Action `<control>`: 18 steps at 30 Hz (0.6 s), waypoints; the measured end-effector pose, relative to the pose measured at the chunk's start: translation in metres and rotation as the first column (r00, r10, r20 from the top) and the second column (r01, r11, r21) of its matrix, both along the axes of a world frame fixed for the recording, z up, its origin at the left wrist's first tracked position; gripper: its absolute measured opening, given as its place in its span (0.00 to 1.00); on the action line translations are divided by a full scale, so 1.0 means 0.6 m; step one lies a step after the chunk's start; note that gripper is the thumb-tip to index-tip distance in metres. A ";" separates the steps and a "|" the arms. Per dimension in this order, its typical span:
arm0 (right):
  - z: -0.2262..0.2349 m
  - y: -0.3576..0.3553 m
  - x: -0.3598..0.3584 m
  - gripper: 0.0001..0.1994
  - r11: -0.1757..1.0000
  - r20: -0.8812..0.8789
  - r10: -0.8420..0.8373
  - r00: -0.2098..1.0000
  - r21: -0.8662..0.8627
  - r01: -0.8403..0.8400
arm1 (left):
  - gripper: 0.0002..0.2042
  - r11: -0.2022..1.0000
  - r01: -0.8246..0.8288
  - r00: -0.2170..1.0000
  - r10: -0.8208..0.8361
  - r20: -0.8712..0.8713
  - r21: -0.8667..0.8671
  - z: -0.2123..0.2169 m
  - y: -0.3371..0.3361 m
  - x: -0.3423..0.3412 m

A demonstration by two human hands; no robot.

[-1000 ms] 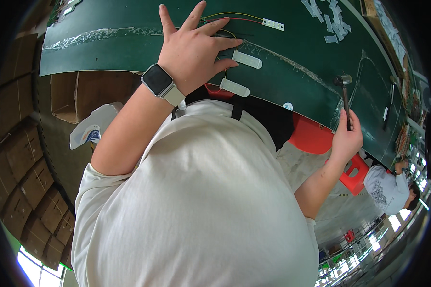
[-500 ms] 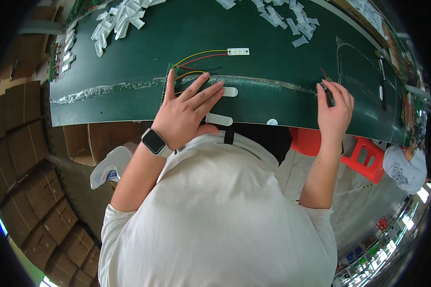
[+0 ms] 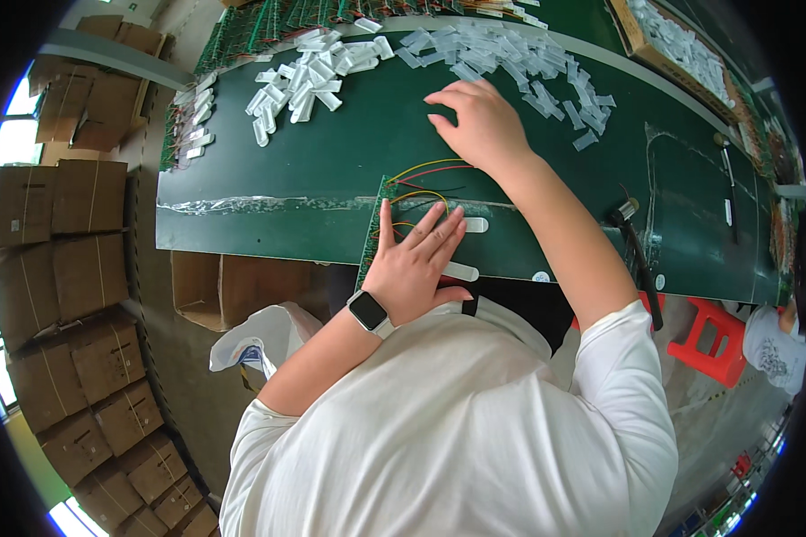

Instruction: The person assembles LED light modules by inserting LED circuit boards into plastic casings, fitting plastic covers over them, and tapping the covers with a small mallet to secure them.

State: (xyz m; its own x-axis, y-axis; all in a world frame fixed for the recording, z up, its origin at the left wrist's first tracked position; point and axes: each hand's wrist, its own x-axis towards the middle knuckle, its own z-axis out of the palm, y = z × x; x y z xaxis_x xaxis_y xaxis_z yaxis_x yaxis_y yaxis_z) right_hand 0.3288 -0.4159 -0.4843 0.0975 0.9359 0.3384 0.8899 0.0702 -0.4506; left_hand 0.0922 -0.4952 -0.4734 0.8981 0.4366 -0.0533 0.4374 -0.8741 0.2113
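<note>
My left hand [image 3: 416, 268] lies with fingers spread on a narrow green circuit board [image 3: 373, 228] near the front edge of the table. Red, yellow and black wires [image 3: 425, 170] run from the board. By my left fingertips lies a white round-ended strip [image 3: 476, 225]; a second white strip [image 3: 459, 271] is next to the thumb. My right hand [image 3: 479, 121] is over the table, thumb and fingers apart, with nothing visible between them. Just beyond it is a pile of translucent plastic pieces [image 3: 519, 55]. The right hand and wrist cover where the wires end.
White plastic pieces [image 3: 309, 76] are heaped at the back left. A hammer-like tool [image 3: 634, 234] with a metal head and black handle hangs over the front edge at right. A box of clear pieces [image 3: 681, 54] stands back right. Red stool [image 3: 709, 340] and cartons [image 3: 63, 197] flank the table.
My right hand has moved left and away from me, off the metal-headed tool to the translucent pieces. The left hand stays on the board. The view has shifted, showing more of the table's back.
</note>
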 end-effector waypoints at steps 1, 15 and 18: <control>0.001 0.029 -0.020 0.16 1.000 -0.023 0.021 1.000 -0.010 -0.021 | 0.48 1.000 0.000 1.000 0.000 0.018 -0.005 0.005 0.002 0.001; -0.047 0.266 -0.040 0.14 0.993 0.010 0.051 0.999 -0.108 -0.049 | 0.37 0.998 -0.040 0.992 0.044 0.116 -0.043 -0.014 0.003 0.010; -0.030 0.255 -0.021 0.15 0.996 -0.024 0.068 0.997 -0.055 -0.069 | 0.35 0.999 -0.030 0.996 0.032 0.085 -0.019 -0.005 0.007 0.012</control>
State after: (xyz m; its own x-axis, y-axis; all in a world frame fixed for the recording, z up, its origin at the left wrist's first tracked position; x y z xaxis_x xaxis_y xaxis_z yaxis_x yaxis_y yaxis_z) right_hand 0.3159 -0.2632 -0.5022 0.0392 0.9580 0.2840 0.8738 0.1050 -0.4748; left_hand 0.0992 -0.4908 -0.4764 0.8858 0.4637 0.0150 0.4438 -0.8563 0.2643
